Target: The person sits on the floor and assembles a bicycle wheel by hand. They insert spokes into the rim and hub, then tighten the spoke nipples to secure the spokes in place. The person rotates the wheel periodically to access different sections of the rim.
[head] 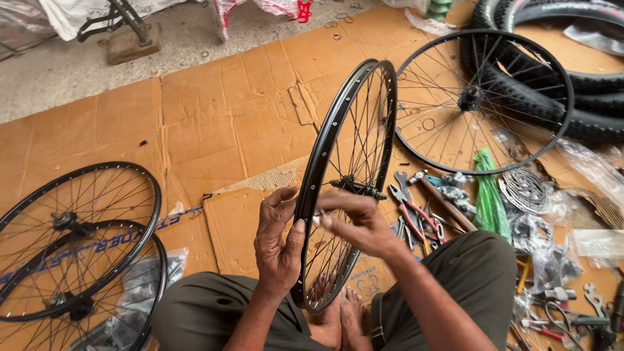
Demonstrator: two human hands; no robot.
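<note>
Flattened cardboard (214, 123) covers the floor. Upright above the feet stands a black wheel rim (338, 175); the left hand (278, 237) wraps its near edge, the right hand (356, 221) pinches something small, perhaps a spoke nipple, beside the hub (356, 188). Pliers (408, 211) lie right of the rim.

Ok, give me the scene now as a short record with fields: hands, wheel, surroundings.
left hand: grips the rim of the upright wheel
right hand: fingers at the spokes, near the rim
wheel pose: standing on edge between the knees, no tyre
floor: cardboard sheets
left side: two bare wheels, overlapping
right side: hand tools, flat wheel, tyres
</note>
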